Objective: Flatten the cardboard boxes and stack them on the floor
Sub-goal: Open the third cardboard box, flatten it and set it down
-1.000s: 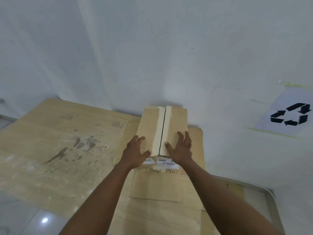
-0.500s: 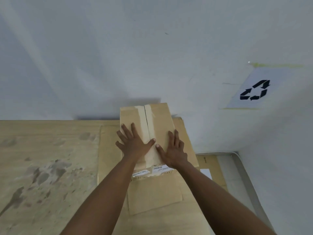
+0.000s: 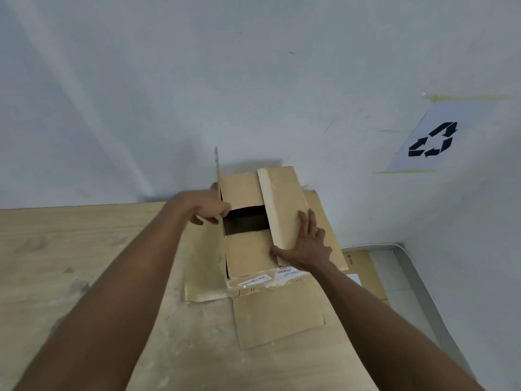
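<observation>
A brown cardboard box (image 3: 248, 255) stands on a wooden tabletop (image 3: 84, 249) against the white wall. Its left top flap (image 3: 218, 187) is pulled upright, and my left hand (image 3: 210, 208) grips that flap at its edge. The right top flap (image 3: 283, 204) still lies over the box, with my right hand (image 3: 306, 244) resting flat on it, thumb at the flap's inner edge. Between the two inner flaps a dark gap (image 3: 244, 223) shows the box's inside. White labels (image 3: 270, 277) are stuck on the near side, and a bottom flap (image 3: 279, 314) spreads flat toward me.
Flat cardboard (image 3: 363, 272) lies on the floor at the right, beside a grey conduit (image 3: 417, 280) along the wall base. A paper sheet with a black recycling symbol (image 3: 432, 139) is taped to the wall at the right. The tabletop stretches to the left.
My left hand has lifted the left top flap from flat to upright, opening the box top. My right hand stays flat on the right flap. The camera view shifted.
</observation>
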Demonstrator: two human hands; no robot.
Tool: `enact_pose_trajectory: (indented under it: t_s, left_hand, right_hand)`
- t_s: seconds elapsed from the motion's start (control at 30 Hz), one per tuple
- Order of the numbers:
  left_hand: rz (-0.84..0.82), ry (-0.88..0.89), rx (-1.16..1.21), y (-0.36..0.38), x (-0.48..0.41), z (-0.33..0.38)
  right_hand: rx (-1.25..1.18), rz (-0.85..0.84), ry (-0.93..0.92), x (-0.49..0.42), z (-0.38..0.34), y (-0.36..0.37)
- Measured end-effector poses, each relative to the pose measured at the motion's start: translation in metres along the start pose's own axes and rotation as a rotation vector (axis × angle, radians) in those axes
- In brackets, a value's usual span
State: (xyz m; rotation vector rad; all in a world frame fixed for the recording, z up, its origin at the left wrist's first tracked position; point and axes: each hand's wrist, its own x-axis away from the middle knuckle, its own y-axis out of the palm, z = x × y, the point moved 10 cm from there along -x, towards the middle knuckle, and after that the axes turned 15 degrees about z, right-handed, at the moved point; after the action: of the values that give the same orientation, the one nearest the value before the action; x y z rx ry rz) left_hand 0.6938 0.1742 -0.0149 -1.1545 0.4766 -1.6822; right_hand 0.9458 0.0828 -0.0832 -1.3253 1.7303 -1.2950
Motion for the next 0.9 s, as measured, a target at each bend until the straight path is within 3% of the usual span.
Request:
enact_pose_trajectory:
  t_s: [0.1,0.2,0.3,0.37,0.5,0.57,0.67,0.83,0.9]
  left_hand:
    - [-0.066,-0.087,0.014,-0.013,-0.002,-0.049]
    - [0.136,-0.225,-0.118,-0.027,-0.01,-0.101]
    - [0.322,-0.219,-0.272,-0.018,-0.008,-0.117]
    - [0.436,-0.101,-0.349,-0.011,-0.007,-0.1]
    - [0.639,0.421,-0.51,0.007,-0.001,-0.01]
    - [0.499,0.611,-0.475,0.036,0.004,0.023]
    - [0.171,0.571,-0.387,0.073,0.014,0.038]
    - [0.193,0.504,-0.194,0.048,0.006,0.062]
    - [0.082,0.516,-0.17,0.05,0.01,0.07]
  right_hand:
    - [-0.152,0.055,0.024,0.003,-0.003,-0.013]
    - [-0.436,0.074,0.098,0.006,-0.005,-0.018]
    - [-0.793,0.02,0.168,0.013,-0.007,-0.018]
    - [-0.983,-0.035,0.199,0.022,-0.01,-0.024]
    - [-1.235,-0.069,0.371,0.036,0.016,-0.03]
    - [-1.29,-0.024,0.443,0.038,0.037,-0.037]
    - [-1.256,0.167,0.549,0.042,0.073,-0.059]
    - [-1.101,0.391,0.583,0.05,0.118,-0.066]
    - [-0.981,0.446,0.556,0.051,0.126,-0.061]
